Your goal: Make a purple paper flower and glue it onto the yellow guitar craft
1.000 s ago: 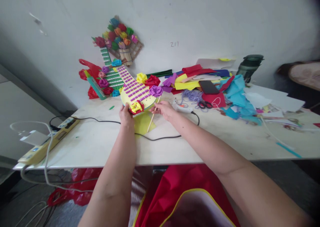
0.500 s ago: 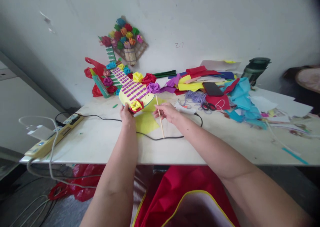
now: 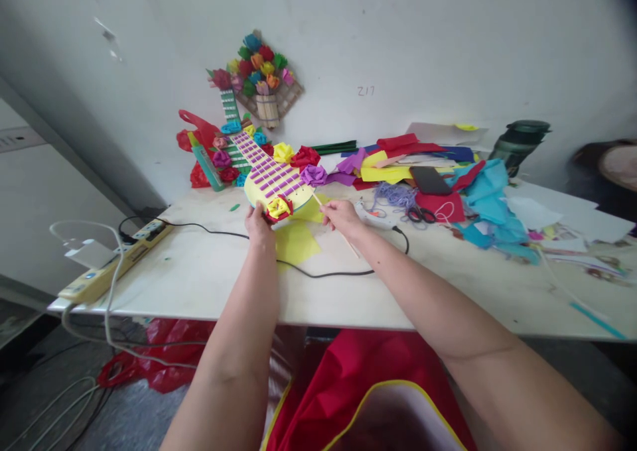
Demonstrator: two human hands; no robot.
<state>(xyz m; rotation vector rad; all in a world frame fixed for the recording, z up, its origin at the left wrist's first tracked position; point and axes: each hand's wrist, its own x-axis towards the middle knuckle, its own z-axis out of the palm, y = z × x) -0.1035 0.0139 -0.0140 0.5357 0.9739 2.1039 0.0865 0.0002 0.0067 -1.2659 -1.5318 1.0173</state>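
Note:
My left hand (image 3: 259,225) grips the lower left edge of a pale yellow guitar-shaped craft (image 3: 256,189) with purple strips across its face. A yellow and red paper flower (image 3: 279,207) sits on it right by my fingers. Along its right side are a purple flower (image 3: 313,175), a red one (image 3: 305,156) and a yellow one (image 3: 283,152). Between the closed fingers of my right hand (image 3: 341,215) is a thin wooden stick (image 3: 350,244), slanting with its upper tip close to the craft's lower right edge. Yellow paper (image 3: 298,242) lies on the table below.
A white glue gun (image 3: 375,217) with a black cord lies beyond my right wrist. Scissors (image 3: 421,215), a phone (image 3: 430,180), purple yarn (image 3: 395,193) and coloured paper fill the right. At the left edge lies a power strip (image 3: 114,262); a dark bottle (image 3: 520,146) stands at the back.
The stick has tilted from nearly upright to a stronger slant, its lower end swinging right. My left hand keeps hold of the craft. The whole view has shifted slightly.

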